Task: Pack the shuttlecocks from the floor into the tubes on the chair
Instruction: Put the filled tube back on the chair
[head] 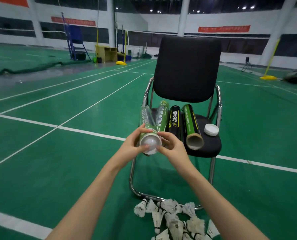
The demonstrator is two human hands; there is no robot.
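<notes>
Green tube (148,129) — seemingly capped — gripped by both hands.

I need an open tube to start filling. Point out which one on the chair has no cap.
The rightmost green tube, beside the loose white cap: its near end shows a bare cardboard mouth. The tube in both hands is capped; the others' near ends are hidden.

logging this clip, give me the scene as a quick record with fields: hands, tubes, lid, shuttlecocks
left hand: left hand grips the held green tube near its capped end
right hand: right hand fingers at the white cap
tubes on chair: green tube, black tube, open green tube lying on the chair seat
loose lid: white lid on the seat, right of the open tube
shuttlecocks: shuttlecock pile on the floor by the chair's base
</notes>
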